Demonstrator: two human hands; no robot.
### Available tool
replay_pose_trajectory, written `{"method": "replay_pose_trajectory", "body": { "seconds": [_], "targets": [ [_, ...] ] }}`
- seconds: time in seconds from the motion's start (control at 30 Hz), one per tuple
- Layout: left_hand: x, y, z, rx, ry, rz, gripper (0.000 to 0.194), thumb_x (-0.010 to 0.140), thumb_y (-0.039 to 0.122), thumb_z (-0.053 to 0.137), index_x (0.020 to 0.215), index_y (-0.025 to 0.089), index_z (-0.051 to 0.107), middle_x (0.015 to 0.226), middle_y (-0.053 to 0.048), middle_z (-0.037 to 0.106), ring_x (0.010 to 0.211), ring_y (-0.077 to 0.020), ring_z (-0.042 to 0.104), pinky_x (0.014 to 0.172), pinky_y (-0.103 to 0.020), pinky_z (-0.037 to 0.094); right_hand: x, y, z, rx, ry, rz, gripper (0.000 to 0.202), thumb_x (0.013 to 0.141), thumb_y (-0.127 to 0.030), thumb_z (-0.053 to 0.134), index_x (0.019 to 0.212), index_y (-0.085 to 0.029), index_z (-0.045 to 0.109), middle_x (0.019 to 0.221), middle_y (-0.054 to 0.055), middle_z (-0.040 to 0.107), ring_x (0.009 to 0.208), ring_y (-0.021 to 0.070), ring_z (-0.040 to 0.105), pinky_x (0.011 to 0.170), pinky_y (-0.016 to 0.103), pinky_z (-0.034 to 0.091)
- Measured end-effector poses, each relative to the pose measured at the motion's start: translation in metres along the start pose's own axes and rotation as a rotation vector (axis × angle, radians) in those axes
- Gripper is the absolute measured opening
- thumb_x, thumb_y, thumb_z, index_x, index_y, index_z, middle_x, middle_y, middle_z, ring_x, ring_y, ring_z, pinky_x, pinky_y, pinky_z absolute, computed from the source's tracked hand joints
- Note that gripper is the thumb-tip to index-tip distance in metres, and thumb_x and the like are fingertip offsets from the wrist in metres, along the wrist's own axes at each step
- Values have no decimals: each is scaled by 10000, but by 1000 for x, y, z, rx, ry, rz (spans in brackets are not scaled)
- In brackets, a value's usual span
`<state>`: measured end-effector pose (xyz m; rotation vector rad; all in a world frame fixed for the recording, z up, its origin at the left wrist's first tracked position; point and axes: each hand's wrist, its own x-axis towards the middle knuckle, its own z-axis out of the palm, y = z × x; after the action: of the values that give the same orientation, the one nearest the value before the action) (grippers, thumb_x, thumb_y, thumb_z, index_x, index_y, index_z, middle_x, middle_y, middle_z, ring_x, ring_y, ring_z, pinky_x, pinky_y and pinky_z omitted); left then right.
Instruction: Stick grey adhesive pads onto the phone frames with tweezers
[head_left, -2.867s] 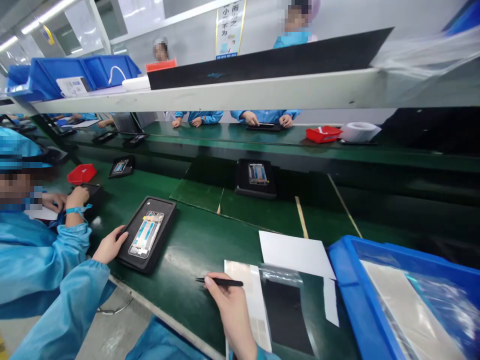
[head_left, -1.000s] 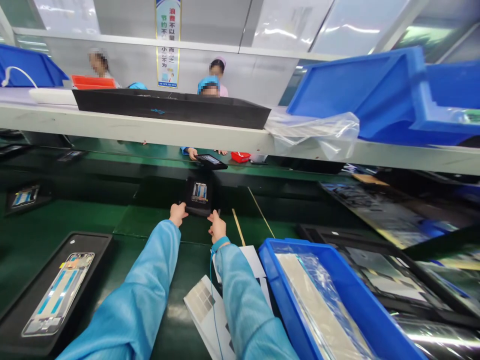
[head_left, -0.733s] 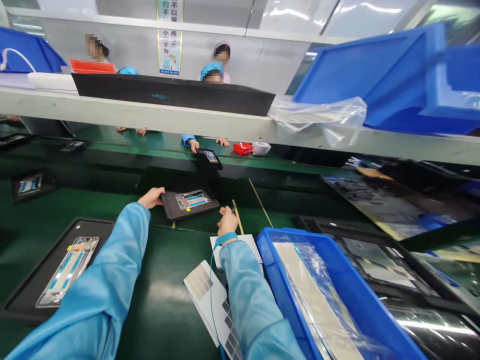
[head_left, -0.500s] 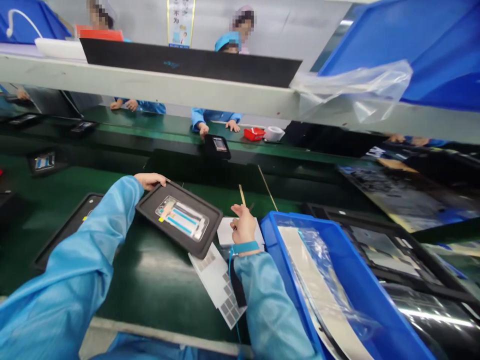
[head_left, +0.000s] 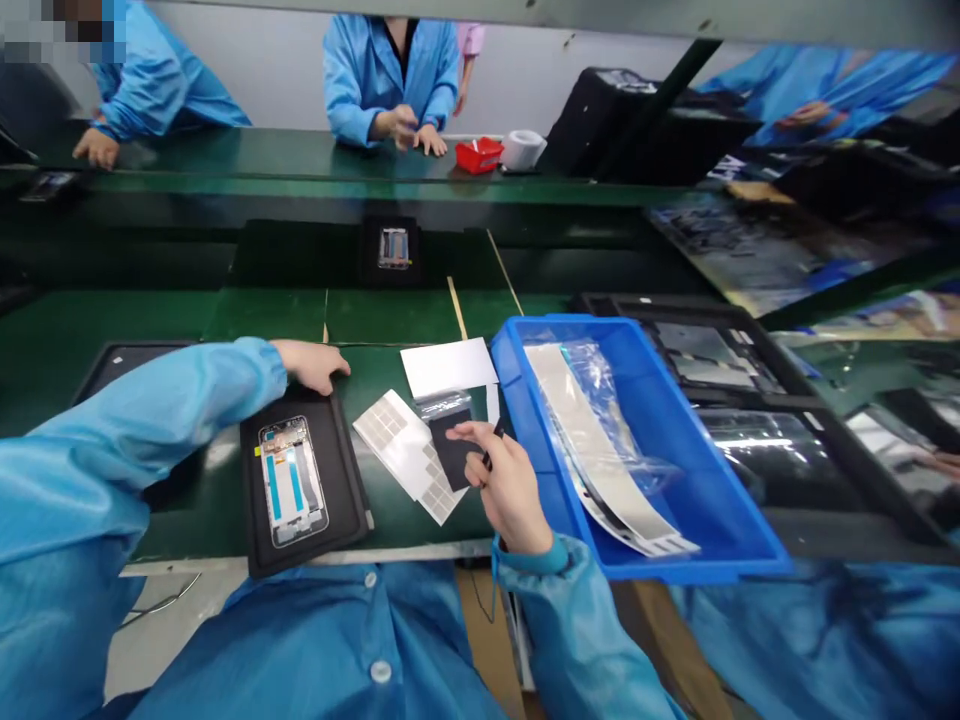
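Note:
A black tray (head_left: 349,500) lies on the green bench near its front edge, with an opened phone body (head_left: 294,482) in it. My left hand (head_left: 311,366) is at the tray's far edge, fingers curled over it. To the right, my right hand (head_left: 506,475) is closed around a thin dark tool (head_left: 491,447), above a black sheet (head_left: 452,450). White sheets with grey square stickers (head_left: 405,440) lie between the tray and that hand. Behind them is a plain white card (head_left: 448,368).
A blue bin (head_left: 675,470) with long strips and plastic film stands at the right. Another tray (head_left: 112,370) is partly under my left sleeve. A far tray (head_left: 370,262) holds a phone body. Co-workers' hands (head_left: 430,140) rest across the bench.
The tray has come nearer and now lies on the bench, turned more lengthwise. My right hand has moved lower in view. The camera looks further down.

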<state>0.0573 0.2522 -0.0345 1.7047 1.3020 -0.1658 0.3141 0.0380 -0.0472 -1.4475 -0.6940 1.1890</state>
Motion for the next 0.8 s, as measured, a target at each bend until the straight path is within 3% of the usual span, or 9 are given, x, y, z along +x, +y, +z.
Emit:
{"method": "replay_pose_trajectory", "body": {
  "seconds": [0.07, 0.13, 0.23, 0.37, 0.47, 0.57, 0.63, 0.73, 0.8],
  "targets": [
    [-6, 10, 25, 107, 93, 72, 302, 586, 209, 780, 868, 176, 678, 1054, -102, 693, 1215, -316, 584, 1015, -335, 472, -3, 13, -12, -233, 19, -129, 315, 855, -470, 635, 908, -167, 705, 893, 91, 760, 446, 84, 458, 446, 246, 418],
    [-7, 21, 54, 210, 139, 110, 305, 639, 313, 797, 857, 171, 638, 1048, -136, 681, 1227, -357, 573, 1020, -396, 464, -2, 26, -19, -526, 15, -334, 285, 877, -432, 626, 985, -187, 723, 1002, 100, 764, 720, 195, 672, 657, 323, 555],
    [-2, 34, 84, 350, 159, 133, 325, 643, 281, 812, 888, 176, 626, 975, -139, 690, 1116, -363, 635, 959, -427, 489, 2, 43, -22, -908, -88, -577, 337, 922, -359, 569, 1213, -232, 683, 1326, 78, 672, 1074, 272, 695, 837, 377, 583],
    [11, 44, 81, 496, 194, 173, 277, 724, 193, 731, 988, 229, 655, 1034, -101, 706, 1019, -297, 675, 859, -358, 515, 12, 60, -28, -1314, -30, -652, 391, 951, -390, 526, 1291, -249, 657, 1424, 52, 605, 782, 242, 760, 487, 330, 553],
    [16, 46, 63, 582, 208, 215, 278, 739, 179, 732, 999, 260, 679, 1065, -60, 707, 1011, -248, 673, 825, -300, 511, 28, 69, -32, -1457, 77, -700, 409, 968, -406, 484, 1265, -204, 680, 1426, 79, 600, 568, 208, 717, 414, 353, 516],
    [8, 49, 58, 649, 215, 254, 335, 746, 199, 749, 1069, 257, 680, 1093, -59, 689, 1016, -236, 658, 835, -294, 508, 36, 66, -35, -1445, 132, -698, 425, 965, -397, 468, 1257, -173, 681, 1417, 104, 606, 562, 216, 707, 399, 359, 494],
    [-5, 50, 66, 680, 247, 282, 404, 783, 187, 709, 1181, 221, 644, 1197, -107, 639, 1085, -269, 622, 903, -345, 493, 29, 56, -38, -1329, 152, -698, 403, 946, -366, 484, 1238, -171, 682, 1380, 118, 632, 691, 247, 735, 448, 354, 512],
    [-28, 50, 87, 678, 300, 337, 464, 870, 123, 551, 1334, 134, 536, 1327, -196, 525, 1208, -328, 527, 1019, -460, 417, 5, 39, -45, -941, 175, -778, 308, 938, -274, 467, 1117, -197, 705, 1200, 120, 706, 1030, 280, 698, 809, 394, 579],
    [-39, 46, 103, 651, 277, 403, 416, 929, 139, 462, 1339, 121, 526, 1307, -192, 522, 1223, -326, 501, 1043, -482, 387, -10, 32, -47, -728, 128, -781, 295, 975, -289, 433, 1007, -212, 716, 1039, 108, 719, 1016, 271, 673, 914, 441, 539]
  ]
}}
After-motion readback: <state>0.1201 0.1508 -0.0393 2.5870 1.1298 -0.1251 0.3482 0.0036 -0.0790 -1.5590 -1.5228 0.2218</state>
